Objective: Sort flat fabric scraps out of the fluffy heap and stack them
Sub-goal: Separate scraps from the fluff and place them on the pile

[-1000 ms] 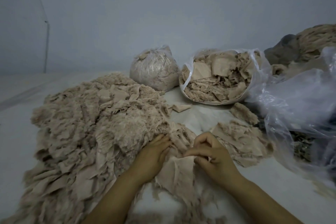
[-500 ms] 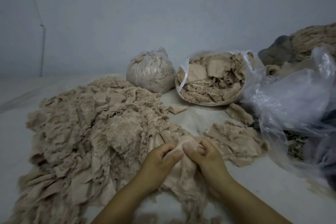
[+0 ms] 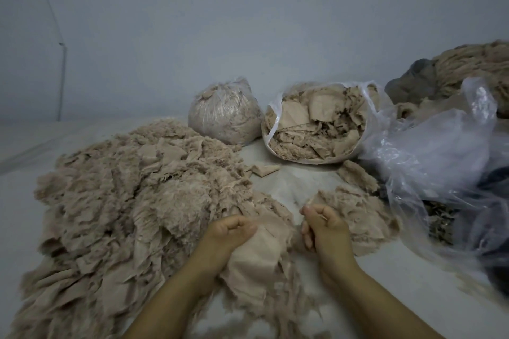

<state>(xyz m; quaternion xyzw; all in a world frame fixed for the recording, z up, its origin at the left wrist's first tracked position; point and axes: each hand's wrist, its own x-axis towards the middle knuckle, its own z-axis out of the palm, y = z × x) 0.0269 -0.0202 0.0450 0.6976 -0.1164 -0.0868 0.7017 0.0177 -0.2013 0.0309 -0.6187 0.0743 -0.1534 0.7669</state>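
1. A flat beige fabric scrap [image 3: 256,259] hangs from the left hand [image 3: 230,231], at the near right edge of the fluffy heap [image 3: 132,201]; its lower part drapes over loose fluff on the pale surface [image 3: 399,289].
2. The left hand's fingers are curled tight around the scrap's upper edge.
3. The right hand [image 3: 323,224] is just beside it, apart from the scrap, fingers closed in a loose fist; whether they pinch a wisp of fluff cannot be told.
4. Behind the right hand lies a smaller pile of scraps [image 3: 355,209], touching the wrist's far side.
5. The heap spreads across the left half of the surface.
6. Farther back stand a tied bag of fluff [image 3: 224,113] and, just to its right, an open plastic bag [image 3: 316,124] filled with flat pieces.
7. A single folded scrap [image 3: 264,170] lies between heap and open bag.
8. Crumpled clear plastic [image 3: 446,151] fills the right side.
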